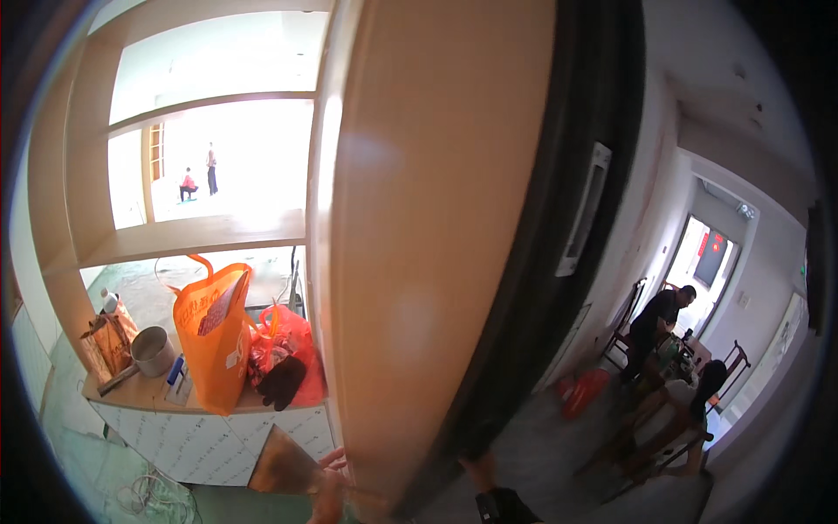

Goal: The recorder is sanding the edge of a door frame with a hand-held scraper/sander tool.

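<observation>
Fingers (332, 459) of your left hand (327, 491) rise, partly bent, at the lower left edge of a tall, tan panel (436, 201); whether they are clamped on it cannot be told. Your right hand (477, 472) reaches up from a dark wrist covering (504, 506) beside the panel's dark side strip (546, 253), its fingertips too obscured to read as apart or together.

Smooth and faintly glossy, the panel stands before you just beyond the right end of the counter (140, 391), a long pale plate (583, 210) set in its strip. A flat brown sheet (284, 463) angles across the counter's lower right corner, near your left hand.

Along the wood-toned counter, fronted in patterned film, a crinkled brown bag (108, 342) fills the left end, beside a round metal pot (154, 352). A blue-handled trowel (177, 371) lies near the front edge. Toward the right end sit an upright orange bag (214, 336), a red plastic bag (307, 349) and a dark glove (282, 382).

Across the room at your right, a person in dark clothes (662, 319) bends among wooden chairs (738, 362).
</observation>
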`<state>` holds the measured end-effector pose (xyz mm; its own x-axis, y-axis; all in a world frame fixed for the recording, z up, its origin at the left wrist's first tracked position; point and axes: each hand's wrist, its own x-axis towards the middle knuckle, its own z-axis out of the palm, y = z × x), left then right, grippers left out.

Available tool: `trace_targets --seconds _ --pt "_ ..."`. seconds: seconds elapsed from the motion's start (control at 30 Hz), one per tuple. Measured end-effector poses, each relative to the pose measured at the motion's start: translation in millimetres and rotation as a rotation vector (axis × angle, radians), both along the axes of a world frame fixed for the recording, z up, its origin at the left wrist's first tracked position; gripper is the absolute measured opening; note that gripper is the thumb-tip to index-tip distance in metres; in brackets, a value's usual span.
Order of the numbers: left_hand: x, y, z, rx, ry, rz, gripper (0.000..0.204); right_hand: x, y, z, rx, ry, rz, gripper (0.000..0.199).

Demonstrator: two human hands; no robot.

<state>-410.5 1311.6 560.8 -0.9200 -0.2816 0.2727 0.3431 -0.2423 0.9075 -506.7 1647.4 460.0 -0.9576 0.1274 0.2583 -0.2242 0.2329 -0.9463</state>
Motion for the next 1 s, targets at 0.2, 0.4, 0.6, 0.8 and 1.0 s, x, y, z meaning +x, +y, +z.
trace_targets --seconds 0.2,0.4,0.6,0.8,1.0 --pt "22 11 102 -0.229 0.097 -0.229 0.045 -1 -10 21 0.148 -0.062 -0.093 0.061" --pt "-16 16 130 -0.597 0.340 -0.020 0.048 -3 -15 61 0.126 0.064 -0.169 0.065" --pt "-25 12 99 -0.328 0.192 -0.180 0.046 -2 -14 49 -0.057 -0.252 -0.175 0.066" --pt "-9 19 116 -0.037 0.021 -0.270 0.044 -16 -11 38 0.344 -0.069 -0.213 0.060" --pt "-18 11 126 -0.051 -0.004 -0.555 0.038 -6 -14 56 0.108 -0.081 -0.177 0.064"
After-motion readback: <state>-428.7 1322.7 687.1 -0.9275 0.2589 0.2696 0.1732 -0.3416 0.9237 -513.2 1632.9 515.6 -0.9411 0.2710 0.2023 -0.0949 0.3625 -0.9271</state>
